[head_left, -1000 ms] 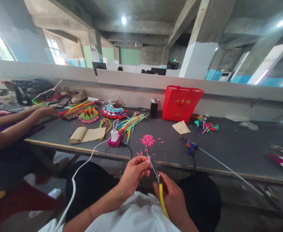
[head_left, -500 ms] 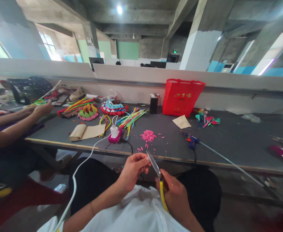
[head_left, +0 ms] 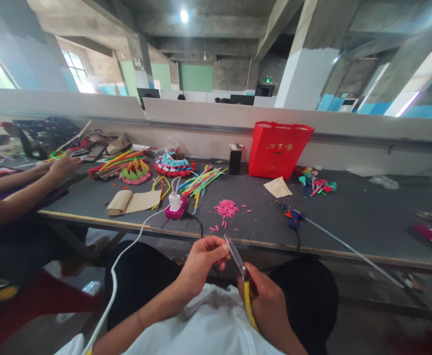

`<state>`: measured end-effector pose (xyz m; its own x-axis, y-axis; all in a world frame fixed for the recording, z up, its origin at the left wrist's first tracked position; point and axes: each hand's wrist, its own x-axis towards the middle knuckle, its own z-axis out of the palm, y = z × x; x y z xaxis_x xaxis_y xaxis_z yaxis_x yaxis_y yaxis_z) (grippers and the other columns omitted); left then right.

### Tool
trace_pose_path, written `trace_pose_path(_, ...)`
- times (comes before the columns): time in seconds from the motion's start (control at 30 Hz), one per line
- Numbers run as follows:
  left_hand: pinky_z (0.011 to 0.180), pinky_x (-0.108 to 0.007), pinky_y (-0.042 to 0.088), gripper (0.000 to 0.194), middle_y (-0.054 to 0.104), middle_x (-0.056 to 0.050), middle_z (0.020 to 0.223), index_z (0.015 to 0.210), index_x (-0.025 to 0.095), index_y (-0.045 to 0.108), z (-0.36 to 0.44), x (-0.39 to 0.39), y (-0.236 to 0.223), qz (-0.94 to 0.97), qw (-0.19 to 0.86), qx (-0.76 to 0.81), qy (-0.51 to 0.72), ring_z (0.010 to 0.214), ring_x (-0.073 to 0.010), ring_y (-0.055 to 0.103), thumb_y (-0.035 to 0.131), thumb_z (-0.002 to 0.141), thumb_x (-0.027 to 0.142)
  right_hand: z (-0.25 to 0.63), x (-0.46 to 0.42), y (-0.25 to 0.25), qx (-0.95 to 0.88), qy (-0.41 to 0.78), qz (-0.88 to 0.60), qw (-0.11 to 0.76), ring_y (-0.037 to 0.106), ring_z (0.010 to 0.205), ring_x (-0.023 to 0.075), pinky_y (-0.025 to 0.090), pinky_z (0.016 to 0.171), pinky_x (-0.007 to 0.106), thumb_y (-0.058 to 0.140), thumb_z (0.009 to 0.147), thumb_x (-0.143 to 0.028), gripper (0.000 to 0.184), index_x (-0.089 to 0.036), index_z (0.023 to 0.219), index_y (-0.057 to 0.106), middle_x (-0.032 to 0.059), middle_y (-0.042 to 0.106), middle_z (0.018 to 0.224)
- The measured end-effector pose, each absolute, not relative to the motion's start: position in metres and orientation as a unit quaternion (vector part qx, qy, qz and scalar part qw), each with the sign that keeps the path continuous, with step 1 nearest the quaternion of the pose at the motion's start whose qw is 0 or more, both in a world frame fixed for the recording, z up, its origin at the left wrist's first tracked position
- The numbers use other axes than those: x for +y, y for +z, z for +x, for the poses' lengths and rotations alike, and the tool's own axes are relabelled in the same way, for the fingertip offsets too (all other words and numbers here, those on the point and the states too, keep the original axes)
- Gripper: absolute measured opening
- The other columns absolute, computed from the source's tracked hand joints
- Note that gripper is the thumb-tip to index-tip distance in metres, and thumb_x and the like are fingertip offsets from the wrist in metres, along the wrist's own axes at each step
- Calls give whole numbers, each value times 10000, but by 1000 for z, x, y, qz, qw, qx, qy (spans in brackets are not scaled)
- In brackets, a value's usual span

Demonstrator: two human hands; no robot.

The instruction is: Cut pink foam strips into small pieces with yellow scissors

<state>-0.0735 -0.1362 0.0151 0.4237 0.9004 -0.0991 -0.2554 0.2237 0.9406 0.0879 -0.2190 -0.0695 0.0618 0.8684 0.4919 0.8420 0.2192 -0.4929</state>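
My right hand [head_left: 269,298] is wrapped round the yellow handles of a pair of scissors [head_left: 235,254], their blades pointing up and to the left. Close beside the blade tips, my left hand [head_left: 203,264] is closed in a pinch with thumb and forefinger together. What it pinches, if anything, is too small to make out. Just beyond both hands, a pile of small pink cut pieces [head_left: 226,208] lies on the dark table [head_left: 348,217], with several loose pieces scattered near the front edge.
A hot glue gun [head_left: 293,215] with a long glue stick lies at right. Behind stand a red bag [head_left: 280,150] and a black box [head_left: 235,160]. Colourful pipe cleaners [head_left: 203,181], a purple power block [head_left: 176,208] with a white cable and a brown paper roll [head_left: 118,202] lie left; another person's hand [head_left: 65,165] works farther left.
My hands and the scissors stay almost in place, the blades shifting only slightly. The other person's hand at left has moved a little to the left.
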Motion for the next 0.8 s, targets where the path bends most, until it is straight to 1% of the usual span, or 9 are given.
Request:
trace_pose_path(0.13, 486, -197, 351, 256, 624, -21, 686, 707, 127, 636, -73, -138, 14, 454, 715, 339, 410, 483, -64, 496, 738, 715, 362, 86, -220, -68, -680, 18, -617, 395, 679, 705, 164, 508, 620, 227, 445, 915, -293, 287, -174, 1076, 651, 64, 719, 809)
trace_pose_path(0.2, 507, -201, 368, 248, 624, -22, 701, 719, 130, 641, -72, -139, 13, 451, 720, 331, 410, 504, -70, 507, 733, 722, 360, 84, -220, -66, -675, 27, -618, 402, 676, 678, 160, 506, 603, 222, 438, 921, -303, 294, -177, 1073, 654, 60, 719, 787)
trace_pose_path(0.27, 530, -208, 380, 239, 626, -22, 706, 731, 136, 645, -72, -140, 14, 459, 716, 329, 411, 521, -78, 513, 720, 733, 363, 83, -220, -65, -670, 43, -622, 402, 680, 691, 163, 508, 602, 221, 437, 924, -316, 301, -181, 1082, 655, 63, 722, 796)
trace_pose_path(0.4, 559, -219, 382, 223, 625, -15, 664, 722, 145, 644, -72, -141, 14, 502, 668, 353, 420, 530, -88, 508, 698, 745, 360, 83, -220, -67, -660, 70, -625, 411, 688, 716, 170, 513, 628, 225, 462, 914, -332, 292, -182, 1077, 652, 63, 727, 827)
trace_pose_path(0.53, 533, -226, 367, 205, 613, -6, 629, 709, 146, 634, -70, -140, 13, 521, 637, 375, 427, 509, -93, 493, 696, 733, 340, 82, -219, -67, -653, 110, -628, 409, 677, 690, 160, 501, 623, 218, 476, 908, -334, 288, -180, 1089, 639, 43, 716, 805)
trace_pose_path(0.7, 520, -219, 355, 211, 591, 1, 605, 698, 144, 629, -68, -131, 12, 505, 651, 365, 432, 499, -89, 481, 693, 731, 341, 81, -212, -69, -637, 149, -633, 414, 654, 636, 146, 498, 616, 204, 507, 870, -311, 241, -197, 1029, 647, 21, 702, 770)
trace_pose_path(0.8, 521, -215, 355, 219, 588, 0, 603, 691, 142, 630, -66, -125, 7, 489, 659, 360, 443, 496, -86, 477, 697, 730, 346, 80, -202, -82, -625, 177, -623, 436, 665, 634, 154, 508, 609, 197, 540, 833, -328, 280, -181, 1040, 659, 32, 716, 786)
